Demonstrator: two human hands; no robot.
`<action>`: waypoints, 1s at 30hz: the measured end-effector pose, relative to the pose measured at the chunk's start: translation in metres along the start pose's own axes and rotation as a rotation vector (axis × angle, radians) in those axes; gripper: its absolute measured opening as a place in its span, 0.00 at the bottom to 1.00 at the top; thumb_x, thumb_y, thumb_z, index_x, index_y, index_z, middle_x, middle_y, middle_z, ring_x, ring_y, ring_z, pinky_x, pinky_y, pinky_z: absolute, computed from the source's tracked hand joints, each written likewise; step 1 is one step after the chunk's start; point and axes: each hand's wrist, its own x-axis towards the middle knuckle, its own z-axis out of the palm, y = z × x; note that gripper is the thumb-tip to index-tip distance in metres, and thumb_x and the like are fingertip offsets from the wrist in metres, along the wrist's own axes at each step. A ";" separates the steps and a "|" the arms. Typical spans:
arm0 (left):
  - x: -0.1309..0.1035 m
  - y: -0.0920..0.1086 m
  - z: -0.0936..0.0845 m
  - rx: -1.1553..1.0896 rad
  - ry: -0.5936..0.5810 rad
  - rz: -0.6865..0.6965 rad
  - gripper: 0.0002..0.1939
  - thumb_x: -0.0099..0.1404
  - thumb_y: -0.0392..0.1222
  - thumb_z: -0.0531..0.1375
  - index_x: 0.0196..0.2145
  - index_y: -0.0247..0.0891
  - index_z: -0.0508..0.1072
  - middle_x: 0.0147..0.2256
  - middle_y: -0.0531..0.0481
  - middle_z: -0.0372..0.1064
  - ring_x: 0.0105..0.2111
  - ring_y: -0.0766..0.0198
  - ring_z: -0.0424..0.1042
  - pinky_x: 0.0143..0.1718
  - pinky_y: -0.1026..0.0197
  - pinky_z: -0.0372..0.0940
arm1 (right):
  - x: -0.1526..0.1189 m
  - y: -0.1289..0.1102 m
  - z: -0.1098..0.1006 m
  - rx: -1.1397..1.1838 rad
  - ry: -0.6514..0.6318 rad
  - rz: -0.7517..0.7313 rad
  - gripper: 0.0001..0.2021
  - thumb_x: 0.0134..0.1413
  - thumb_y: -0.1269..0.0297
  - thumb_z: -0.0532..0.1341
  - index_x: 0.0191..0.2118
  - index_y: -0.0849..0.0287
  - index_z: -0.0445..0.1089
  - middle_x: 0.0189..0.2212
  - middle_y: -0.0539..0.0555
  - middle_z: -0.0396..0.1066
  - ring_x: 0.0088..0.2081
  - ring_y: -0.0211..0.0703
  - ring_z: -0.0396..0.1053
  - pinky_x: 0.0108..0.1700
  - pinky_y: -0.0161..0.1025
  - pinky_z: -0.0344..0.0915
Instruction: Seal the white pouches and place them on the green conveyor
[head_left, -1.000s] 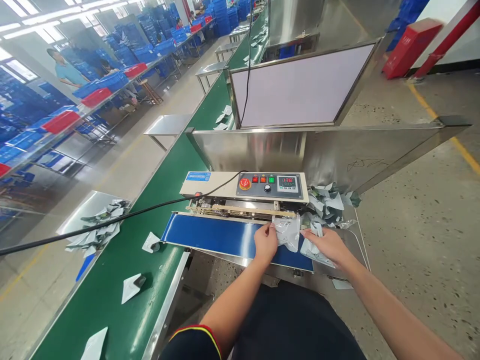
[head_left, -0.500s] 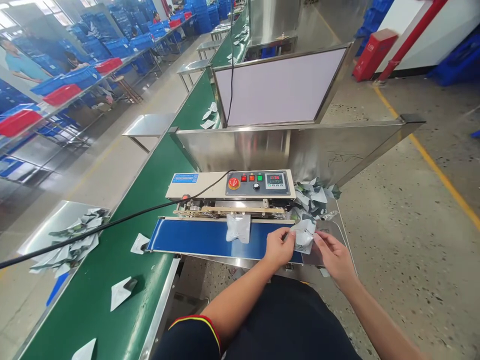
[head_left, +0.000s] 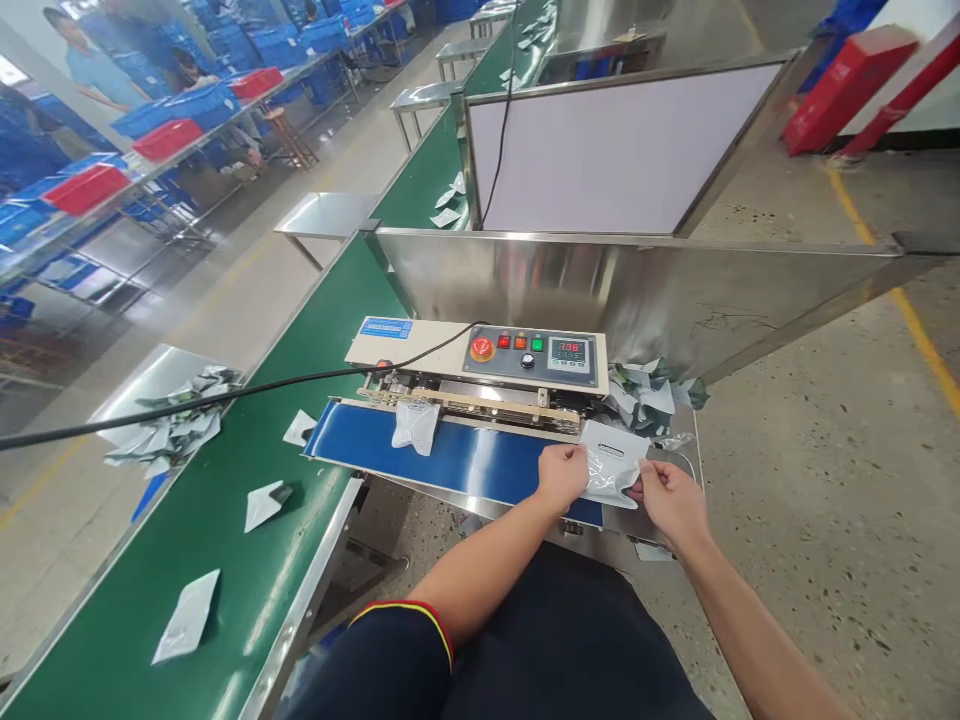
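Between my hands is a white pouch (head_left: 611, 462), held flat at the right end of the blue belt (head_left: 480, 462). My left hand (head_left: 564, 478) pinches its left edge, and my right hand (head_left: 673, 500) grips its lower right edge. Behind the belt stands a cream sealing machine (head_left: 480, 355) with a red knob, buttons and a lit display. Another white pouch (head_left: 415, 426) hangs from the machine's sealing strip over the left part of the belt. A pile of pouches (head_left: 646, 395) lies just right of the machine.
A green conveyor (head_left: 225, 600) runs along the left with several scattered pouches. Beyond it, a side table (head_left: 120, 400) bears more pouches. A black cable (head_left: 247, 390) crosses in front of the machine. A metal panel (head_left: 645, 290) stands behind. People sit by blue and red bins far left.
The pouch in my hands now faces up flatter and more spread out. The pouch at the sealing strip has moved left along the belt. The camera view has shifted slightly.
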 end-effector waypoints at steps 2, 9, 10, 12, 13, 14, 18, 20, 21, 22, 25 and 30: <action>0.000 -0.002 -0.007 -0.020 0.037 -0.032 0.29 0.69 0.56 0.62 0.17 0.43 0.55 0.21 0.57 0.47 0.27 0.65 0.47 0.31 0.61 0.51 | 0.004 -0.007 0.008 -0.066 -0.038 -0.012 0.16 0.60 0.45 0.66 0.41 0.52 0.75 0.35 0.63 0.83 0.35 0.61 0.84 0.36 0.50 0.84; 0.001 -0.011 -0.050 -0.083 0.130 -0.020 0.27 0.71 0.56 0.60 0.18 0.42 0.64 0.20 0.56 0.53 0.26 0.64 0.54 0.32 0.61 0.57 | 0.004 -0.033 0.047 -0.086 -0.169 -0.023 0.18 0.55 0.44 0.66 0.39 0.55 0.77 0.35 0.61 0.82 0.35 0.57 0.83 0.40 0.48 0.84; -0.002 -0.013 -0.057 -0.106 0.128 0.001 0.26 0.72 0.56 0.60 0.19 0.41 0.68 0.20 0.56 0.56 0.26 0.63 0.58 0.34 0.61 0.60 | 0.002 -0.034 0.050 -0.085 -0.180 -0.021 0.19 0.53 0.43 0.67 0.38 0.55 0.77 0.35 0.61 0.82 0.35 0.57 0.82 0.39 0.48 0.84; -0.009 -0.020 -0.071 -0.176 0.148 0.055 0.22 0.73 0.55 0.62 0.27 0.39 0.79 0.24 0.52 0.69 0.30 0.60 0.67 0.38 0.60 0.67 | -0.006 -0.033 0.053 -0.112 -0.210 -0.011 0.23 0.48 0.39 0.70 0.37 0.55 0.77 0.36 0.61 0.82 0.34 0.56 0.82 0.38 0.48 0.84; -0.012 -0.025 -0.080 -0.219 0.184 0.081 0.19 0.73 0.54 0.63 0.33 0.38 0.83 0.29 0.50 0.75 0.33 0.58 0.72 0.41 0.59 0.70 | -0.011 -0.033 0.054 -0.140 -0.237 -0.006 0.25 0.46 0.37 0.71 0.37 0.56 0.78 0.36 0.61 0.82 0.33 0.56 0.81 0.37 0.48 0.83; -0.015 -0.030 -0.090 -0.262 0.241 0.103 0.17 0.73 0.53 0.65 0.40 0.37 0.86 0.34 0.47 0.80 0.38 0.56 0.76 0.45 0.58 0.72 | -0.017 -0.033 0.055 -0.175 -0.275 -0.006 0.28 0.43 0.35 0.72 0.37 0.56 0.78 0.36 0.62 0.82 0.33 0.56 0.81 0.36 0.48 0.83; -0.016 -0.050 -0.170 -0.421 0.617 0.128 0.21 0.73 0.51 0.68 0.56 0.34 0.84 0.49 0.37 0.84 0.47 0.53 0.81 0.55 0.53 0.75 | -0.042 -0.039 0.082 -0.335 -0.472 -0.079 0.34 0.38 0.30 0.73 0.37 0.59 0.82 0.35 0.63 0.82 0.34 0.59 0.81 0.32 0.47 0.82; -0.014 -0.060 -0.237 -0.472 0.816 0.116 0.20 0.76 0.51 0.66 0.55 0.34 0.83 0.49 0.37 0.84 0.46 0.54 0.81 0.55 0.52 0.75 | -0.061 -0.048 0.114 -0.397 -0.570 -0.165 0.35 0.37 0.28 0.72 0.36 0.59 0.82 0.35 0.64 0.83 0.33 0.59 0.81 0.31 0.46 0.80; -0.013 -0.064 -0.275 -0.485 0.904 0.111 0.18 0.77 0.51 0.65 0.55 0.35 0.83 0.48 0.38 0.84 0.46 0.54 0.81 0.56 0.53 0.74 | -0.072 -0.053 0.136 -0.424 -0.616 -0.218 0.35 0.38 0.27 0.72 0.36 0.58 0.82 0.35 0.63 0.83 0.33 0.58 0.80 0.30 0.46 0.79; -0.013 -0.069 -0.314 -0.493 0.984 0.101 0.17 0.77 0.50 0.64 0.54 0.36 0.83 0.48 0.38 0.84 0.47 0.54 0.81 0.57 0.53 0.74 | -0.085 -0.060 0.161 -0.449 -0.663 -0.276 0.36 0.39 0.26 0.71 0.36 0.58 0.82 0.35 0.63 0.83 0.32 0.57 0.80 0.29 0.45 0.78; -0.016 -0.090 -0.425 -0.595 1.204 -0.054 0.13 0.77 0.49 0.65 0.52 0.38 0.82 0.50 0.39 0.83 0.51 0.54 0.80 0.59 0.56 0.71 | -0.125 -0.091 0.256 -0.507 -0.809 -0.523 0.36 0.49 0.24 0.67 0.39 0.58 0.82 0.33 0.61 0.82 0.32 0.55 0.79 0.33 0.45 0.76; -0.009 -0.147 -0.535 -1.058 1.244 -0.535 0.23 0.76 0.58 0.66 0.53 0.34 0.79 0.49 0.32 0.80 0.46 0.48 0.81 0.40 0.56 0.74 | -0.182 -0.165 0.469 -0.733 -0.830 -1.102 0.28 0.66 0.34 0.60 0.43 0.56 0.82 0.40 0.61 0.83 0.42 0.59 0.79 0.50 0.51 0.74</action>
